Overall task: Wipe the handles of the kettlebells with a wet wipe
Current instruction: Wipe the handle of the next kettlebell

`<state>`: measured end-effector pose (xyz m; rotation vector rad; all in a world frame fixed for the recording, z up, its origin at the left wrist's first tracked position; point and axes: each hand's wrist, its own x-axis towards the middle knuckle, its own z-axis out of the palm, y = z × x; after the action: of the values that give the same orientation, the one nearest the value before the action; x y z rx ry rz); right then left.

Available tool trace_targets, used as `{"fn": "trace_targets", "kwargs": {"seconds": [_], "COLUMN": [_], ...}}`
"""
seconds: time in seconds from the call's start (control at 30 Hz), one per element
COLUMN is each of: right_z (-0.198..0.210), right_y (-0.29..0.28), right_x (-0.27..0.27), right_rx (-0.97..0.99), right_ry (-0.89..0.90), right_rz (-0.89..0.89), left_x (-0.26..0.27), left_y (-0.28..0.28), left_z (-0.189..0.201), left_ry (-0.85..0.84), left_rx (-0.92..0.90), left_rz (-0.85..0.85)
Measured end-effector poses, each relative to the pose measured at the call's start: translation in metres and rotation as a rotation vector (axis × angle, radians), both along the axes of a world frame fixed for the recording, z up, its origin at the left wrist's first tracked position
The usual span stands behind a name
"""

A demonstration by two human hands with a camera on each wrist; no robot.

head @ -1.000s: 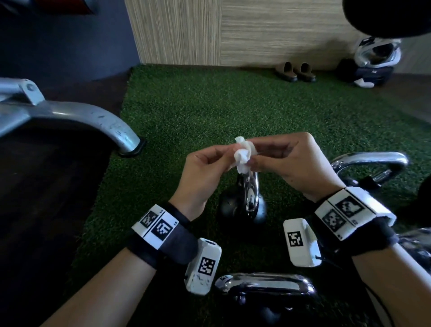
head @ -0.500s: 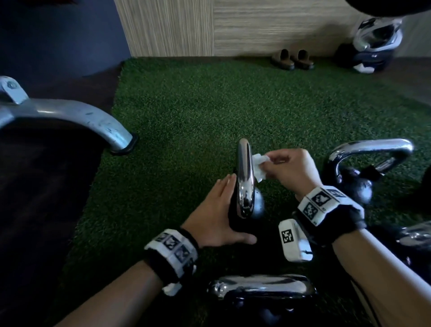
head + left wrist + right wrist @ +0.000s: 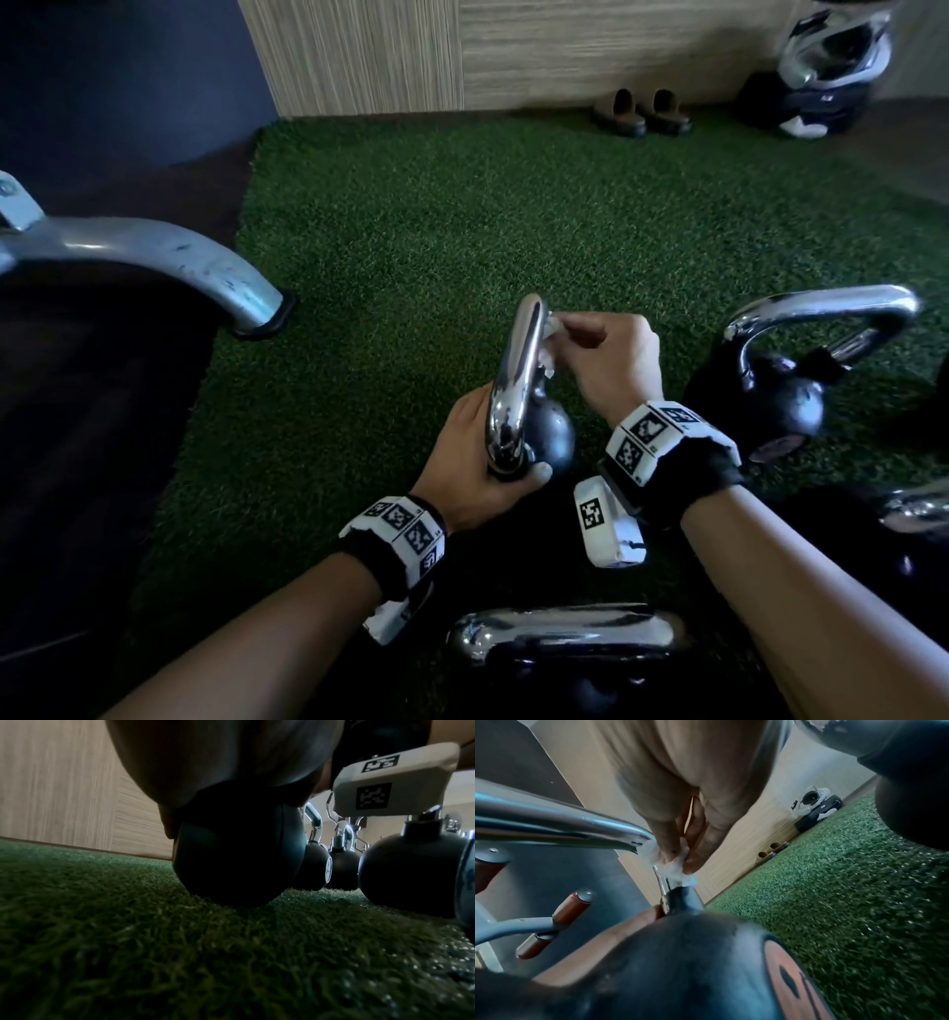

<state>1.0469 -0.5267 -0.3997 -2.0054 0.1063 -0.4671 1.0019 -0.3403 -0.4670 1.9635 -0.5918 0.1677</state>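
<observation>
Your left hand (image 3: 475, 462) grips the base of the middle kettlebell (image 3: 549, 437) on the turf (image 3: 411, 246); its fingers are hidden behind the ball. Your right hand (image 3: 608, 360) pinches the wet wipe (image 3: 670, 866) against the chrome handle (image 3: 521, 360), the wipe mostly covered. Neighbouring kettlebells are cut off by the frame.

No readable text; wrist bands (image 3: 662, 437) carry square code markers only.
</observation>
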Motion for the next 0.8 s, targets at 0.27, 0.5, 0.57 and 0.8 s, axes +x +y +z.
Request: {"fn": "trace_targets", "kwargs": {"seconds": [0.27,0.5,0.57,0.8], "right_z": [0.009,0.017,0.022,0.037], "right_y": [-0.002,0.001,0.003,0.011], "right_x": [0.007,0.018,0.019,0.011], "right_rx": [-0.136,-0.251,-0.293,-0.431], "right_ry": [-0.059,-0.183,-0.253,-0.347], "right_rz": [-0.013,-0.008,0.004,0.229], "left_x": [0.022,0.032,0.037,0.051], "left_y": [0.016,0.019,0.017,0.014], "left_z": [-0.012,0.009,0.014,0.019], "left_ry": [0.229,0.198,0.186,0.380], "left_rx": [0.124,0.237,0.267,0.164], "left_rz": [0.002,-0.107,-0.126,-0.142]}}
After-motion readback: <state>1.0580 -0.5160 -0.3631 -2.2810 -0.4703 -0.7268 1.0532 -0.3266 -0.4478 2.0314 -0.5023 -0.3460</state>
